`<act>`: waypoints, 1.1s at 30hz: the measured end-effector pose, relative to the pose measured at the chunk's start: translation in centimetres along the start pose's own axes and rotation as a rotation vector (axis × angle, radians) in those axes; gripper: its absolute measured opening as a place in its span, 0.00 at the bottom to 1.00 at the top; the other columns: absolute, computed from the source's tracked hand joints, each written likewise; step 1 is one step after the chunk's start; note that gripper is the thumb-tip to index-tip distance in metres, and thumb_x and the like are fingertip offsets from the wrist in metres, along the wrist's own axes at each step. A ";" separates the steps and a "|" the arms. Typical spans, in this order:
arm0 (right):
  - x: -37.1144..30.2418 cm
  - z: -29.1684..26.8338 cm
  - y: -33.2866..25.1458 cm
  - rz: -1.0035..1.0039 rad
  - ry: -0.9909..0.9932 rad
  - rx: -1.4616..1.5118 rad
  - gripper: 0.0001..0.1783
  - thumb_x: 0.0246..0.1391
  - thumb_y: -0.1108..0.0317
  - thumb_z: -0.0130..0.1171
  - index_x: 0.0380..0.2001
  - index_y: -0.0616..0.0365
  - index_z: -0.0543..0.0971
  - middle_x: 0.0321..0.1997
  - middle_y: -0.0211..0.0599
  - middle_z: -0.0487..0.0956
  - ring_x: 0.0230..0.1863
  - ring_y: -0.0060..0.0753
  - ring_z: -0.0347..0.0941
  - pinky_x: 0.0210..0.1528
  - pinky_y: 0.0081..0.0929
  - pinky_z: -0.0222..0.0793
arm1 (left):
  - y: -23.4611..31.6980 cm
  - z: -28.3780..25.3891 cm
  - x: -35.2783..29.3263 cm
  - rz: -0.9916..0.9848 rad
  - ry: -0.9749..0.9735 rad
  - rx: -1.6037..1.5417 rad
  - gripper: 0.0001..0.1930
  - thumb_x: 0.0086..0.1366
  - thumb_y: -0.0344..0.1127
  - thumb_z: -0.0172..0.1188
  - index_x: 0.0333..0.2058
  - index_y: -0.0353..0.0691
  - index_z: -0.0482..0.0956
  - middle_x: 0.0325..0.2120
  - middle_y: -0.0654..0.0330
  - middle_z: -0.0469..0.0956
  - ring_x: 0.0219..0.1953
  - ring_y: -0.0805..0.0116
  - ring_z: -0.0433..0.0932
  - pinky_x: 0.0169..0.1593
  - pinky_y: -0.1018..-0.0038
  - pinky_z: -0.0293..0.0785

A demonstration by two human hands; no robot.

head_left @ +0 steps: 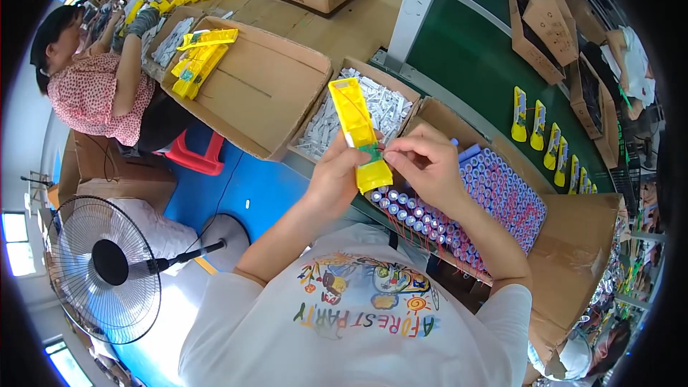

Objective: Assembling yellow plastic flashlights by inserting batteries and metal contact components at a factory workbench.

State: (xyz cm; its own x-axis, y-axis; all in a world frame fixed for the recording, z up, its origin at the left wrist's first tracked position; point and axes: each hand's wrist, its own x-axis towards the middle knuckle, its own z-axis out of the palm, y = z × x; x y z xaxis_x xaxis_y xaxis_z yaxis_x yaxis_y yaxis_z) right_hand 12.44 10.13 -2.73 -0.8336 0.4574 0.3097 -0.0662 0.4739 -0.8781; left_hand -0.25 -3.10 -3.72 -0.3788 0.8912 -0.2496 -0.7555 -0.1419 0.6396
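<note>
Yellow casing [356,123], long axis forward-left

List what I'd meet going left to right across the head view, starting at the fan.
Fan head, red stool, left hand, held yellow casing, right hand, yellow casings lined up on the green surface.
</note>
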 end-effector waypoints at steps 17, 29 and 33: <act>-1.4 -0.4 -1.5 -0.096 -0.019 -0.358 0.08 0.42 0.73 0.66 0.29 0.58 0.78 0.27 0.36 0.74 0.22 0.31 0.73 0.23 0.24 0.68 | -2.1 0.3 -0.1 0.042 -0.020 0.320 0.21 0.65 0.26 0.45 0.57 0.41 0.56 0.41 0.58 0.72 0.40 0.71 0.74 0.43 0.74 0.73; -0.6 -3.2 -2.3 -0.459 0.090 -0.725 0.16 0.35 0.73 0.65 0.34 0.57 0.80 0.37 0.35 0.78 0.39 0.39 0.74 0.38 0.33 0.71 | -1.6 -0.3 -1.4 0.000 -0.195 0.441 0.19 0.67 0.29 0.41 0.56 0.35 0.60 0.44 0.51 0.74 0.40 0.67 0.78 0.44 0.72 0.75; -1.5 -1.3 -3.1 -0.683 -0.044 -0.862 0.18 0.39 0.71 0.64 0.39 0.58 0.81 0.43 0.35 0.78 0.45 0.37 0.76 0.42 0.33 0.73 | -2.8 -1.2 -0.7 0.248 -0.233 0.706 0.20 0.67 0.29 0.42 0.57 0.32 0.58 0.45 0.53 0.71 0.47 0.72 0.71 0.49 0.75 0.69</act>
State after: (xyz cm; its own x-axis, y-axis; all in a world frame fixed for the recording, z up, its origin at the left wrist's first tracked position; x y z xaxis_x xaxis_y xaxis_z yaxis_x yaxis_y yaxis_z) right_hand 14.60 8.96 0.00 -0.7874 -0.1202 0.6047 -0.1302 0.9911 0.0275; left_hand 1.47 -3.88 -6.19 -0.3108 0.9479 0.0698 -0.1153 -0.1104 0.9872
